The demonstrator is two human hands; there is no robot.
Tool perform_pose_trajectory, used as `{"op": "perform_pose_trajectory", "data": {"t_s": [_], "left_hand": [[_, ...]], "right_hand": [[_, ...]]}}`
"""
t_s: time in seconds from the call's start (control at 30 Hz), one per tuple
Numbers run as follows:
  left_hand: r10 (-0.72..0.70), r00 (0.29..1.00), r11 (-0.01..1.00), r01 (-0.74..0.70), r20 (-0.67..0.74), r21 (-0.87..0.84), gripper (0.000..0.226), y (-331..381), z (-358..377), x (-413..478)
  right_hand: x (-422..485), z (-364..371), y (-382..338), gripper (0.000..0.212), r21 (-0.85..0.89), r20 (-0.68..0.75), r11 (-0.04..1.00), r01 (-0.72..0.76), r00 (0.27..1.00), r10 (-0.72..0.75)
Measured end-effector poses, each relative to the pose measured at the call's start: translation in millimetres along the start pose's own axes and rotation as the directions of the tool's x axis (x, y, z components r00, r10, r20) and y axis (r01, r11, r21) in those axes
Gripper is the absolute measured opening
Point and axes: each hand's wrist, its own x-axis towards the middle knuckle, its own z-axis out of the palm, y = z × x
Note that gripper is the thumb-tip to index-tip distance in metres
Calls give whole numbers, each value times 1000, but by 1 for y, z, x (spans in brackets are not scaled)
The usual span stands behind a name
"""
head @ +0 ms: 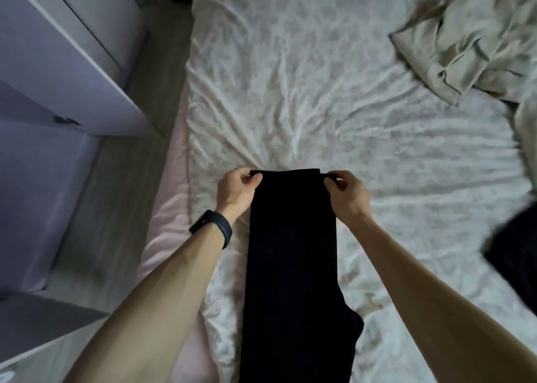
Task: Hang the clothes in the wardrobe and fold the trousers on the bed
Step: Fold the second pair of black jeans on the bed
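A white wardrobe (58, 48) stands at left. The left grip (236, 191) pinches one far corner of the black trousers (292, 252), stretched lengthwise over the bed (319, 92); the right grip (347, 195) pinches the other. A beige garment (470, 34) lies far right.

Open sheet is recorded across the middle of the bed (319, 92), beyond the black trousers (290, 252). The far right is occupied by a crumpled beige garment (470, 34); the right edge by a dark garment (514, 255). Leftward, passage is limited to a narrow floor strip (116, 208) bounded by white cabinets (58, 63).
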Motion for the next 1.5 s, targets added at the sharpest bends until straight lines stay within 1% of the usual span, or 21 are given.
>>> {"op": "perform_pose_trajectory", "data": {"t_s": [0.1,0.2,0.3,0.37,0.4,0.47,0.5,0.53,0.6,0.67,0.77,0.83,0.93,1.0,1.03,1.1,1.17,1.2,1.3,1.4,1.5], "left_hand": [[19,999,999,-20,-29,-32,21,-15,16,30],[11,999,1000,-12,36,13,19,-27,26,51],[-11,995,998,5,98,63,30,-34,31,60],[45,995,984,-59,84,167,39,-30,34,57],[154,988,941,-157,33,301,45,-29,35,51],[466,885,716,-371,-9,591,57,-31,39,29],[587,809,604,-467,36,645,60,-34,45,11],[643,760,546,-541,94,640,62,-38,53,-4],[603,772,532,-577,201,619,62,-53,72,-32],[498,822,518,-537,276,666,63,-71,86,-41],[469,815,471,-558,341,683,60,-86,87,-12],[476,816,441,-544,328,714,58,-90,86,9],[413,870,478,-460,270,749,59,-93,82,15],[437,869,455,-436,232,776,60,-89,73,7],[480,848,439,-455,227,774,61,-87,70,0],[576,781,429,-541,243,723,63,-84,71,-34],[598,749,433,-601,286,671,66,-103,84,-82],[569,760,436,-602,313,669,68,-118,88,-107],[491,794,407,-572,357,712,66,-168,76,-144],[489,770,280,-584,410,762,63,-189,61,-129],[474,810,323,-526,346,787,63,-186,59,-117]], "right_hand": [[24,15,8,22,41,-62,999,-11,998,14],[43,26,19,24,-17,-58,999,-30,998,29],[52,30,28,27,-64,-19,994,-87,996,86],[52,32,29,32,-70,-32,990,-121,992,119],[47,33,29,37,-79,-57,991,-111,993,107],[25,39,32,48,-254,-173,967,-25,985,-20],[6,45,34,51,-394,-233,918,50,960,-153],[-13,55,35,52,-505,-247,853,128,926,-285],[-46,77,42,56,-627,-110,719,300,879,-464],[-57,89,61,56,-688,60,633,355,897,-438],[-31,86,82,55,-727,100,631,271,951,-292],[-11,84,88,56,-719,86,665,203,975,-205],[-6,77,96,58,-723,16,690,23,1000,-17],[-17,71,92,61,-685,-67,724,-80,997,47],[-26,70,89,62,-663,-114,744,-85,993,12],[-62,74,80,61,-670,-150,742,35,972,-181],[-108,88,91,59,-703,-35,671,234,932,-362],[-132,92,102,60,-704,35,645,297,921,-387],[-169,80,154,59,-742,139,583,332,926,-351],[-167,61,185,57,-794,188,508,334,929,-318],[-159,64,181,58,-772,41,611,174,974,-224]]}}
